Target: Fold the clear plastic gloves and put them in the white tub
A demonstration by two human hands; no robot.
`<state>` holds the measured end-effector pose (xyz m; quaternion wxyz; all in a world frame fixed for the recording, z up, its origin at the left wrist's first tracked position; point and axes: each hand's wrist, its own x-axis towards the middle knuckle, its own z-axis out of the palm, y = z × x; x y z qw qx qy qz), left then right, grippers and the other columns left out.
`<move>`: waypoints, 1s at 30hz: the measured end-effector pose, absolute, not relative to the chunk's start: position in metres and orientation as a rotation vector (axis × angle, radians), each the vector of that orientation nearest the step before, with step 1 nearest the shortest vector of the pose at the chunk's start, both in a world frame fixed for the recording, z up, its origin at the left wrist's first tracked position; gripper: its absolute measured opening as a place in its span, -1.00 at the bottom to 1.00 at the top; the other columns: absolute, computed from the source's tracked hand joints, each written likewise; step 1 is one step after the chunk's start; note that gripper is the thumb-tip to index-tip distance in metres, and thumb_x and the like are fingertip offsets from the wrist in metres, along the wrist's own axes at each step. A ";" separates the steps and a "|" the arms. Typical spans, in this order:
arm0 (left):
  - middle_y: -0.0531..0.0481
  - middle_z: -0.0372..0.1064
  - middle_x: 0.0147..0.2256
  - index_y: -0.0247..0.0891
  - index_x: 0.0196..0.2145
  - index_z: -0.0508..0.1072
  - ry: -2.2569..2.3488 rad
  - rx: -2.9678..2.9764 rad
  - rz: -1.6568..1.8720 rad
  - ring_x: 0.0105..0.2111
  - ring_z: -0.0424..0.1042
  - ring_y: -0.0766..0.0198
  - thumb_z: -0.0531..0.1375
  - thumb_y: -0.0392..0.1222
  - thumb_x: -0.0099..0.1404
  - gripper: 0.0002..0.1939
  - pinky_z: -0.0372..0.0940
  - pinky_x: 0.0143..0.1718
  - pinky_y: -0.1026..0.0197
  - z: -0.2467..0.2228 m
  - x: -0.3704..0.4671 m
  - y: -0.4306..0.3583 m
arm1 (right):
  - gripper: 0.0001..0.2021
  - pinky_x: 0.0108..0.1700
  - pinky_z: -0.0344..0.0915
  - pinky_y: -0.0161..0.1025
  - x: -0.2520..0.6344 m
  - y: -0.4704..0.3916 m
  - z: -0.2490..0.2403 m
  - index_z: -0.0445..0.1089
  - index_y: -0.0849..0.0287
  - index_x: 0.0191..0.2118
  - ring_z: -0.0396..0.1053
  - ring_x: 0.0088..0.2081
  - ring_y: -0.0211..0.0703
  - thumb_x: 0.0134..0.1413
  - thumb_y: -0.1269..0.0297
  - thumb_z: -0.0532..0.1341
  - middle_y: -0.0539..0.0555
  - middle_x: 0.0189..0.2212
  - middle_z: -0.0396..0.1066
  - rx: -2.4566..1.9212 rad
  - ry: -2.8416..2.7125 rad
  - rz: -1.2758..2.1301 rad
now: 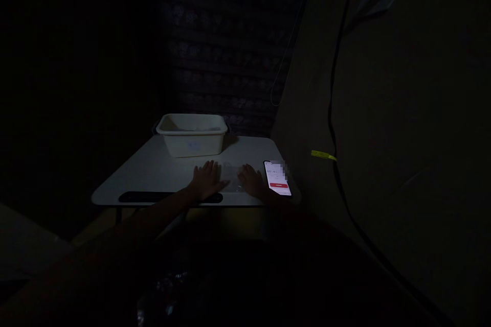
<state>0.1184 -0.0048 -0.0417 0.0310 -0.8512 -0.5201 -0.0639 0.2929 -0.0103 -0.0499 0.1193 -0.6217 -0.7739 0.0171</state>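
In dim light, my left hand (pixel 206 180) lies on the white table (pixel 141 173) with its fingers spread, at the left edge of a clear plastic sheet or bag (pixel 231 179). My right hand (pixel 251 180) rests at the right side of that plastic, its fingers apart and partly over it. Just right of my right hand, a phone (pixel 277 179) with a lit screen and a red button lies face up. The plastic's exact outline is hard to make out in the dark.
A white plastic tub (pixel 194 144) stands at the table's back left, its contents unclear. A dark slot (pixel 146 197) runs along the front edge. On the right, a black cable (pixel 330 107) with a yellow tie (pixel 321 155) hangs by the wall.
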 end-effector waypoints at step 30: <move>0.11 0.22 -0.68 -0.33 -0.64 0.28 -2.429 -2.435 -2.529 -0.69 0.18 0.45 0.07 -0.29 -0.14 -0.95 0.09 -0.64 0.37 0.018 0.111 -0.018 | -0.42 -0.26 0.20 -0.16 0.308 -0.002 -0.013 0.22 0.28 -0.35 0.30 -0.30 -0.17 -0.12 -0.16 -0.23 0.18 -0.37 0.33 -0.740 -0.890 1.982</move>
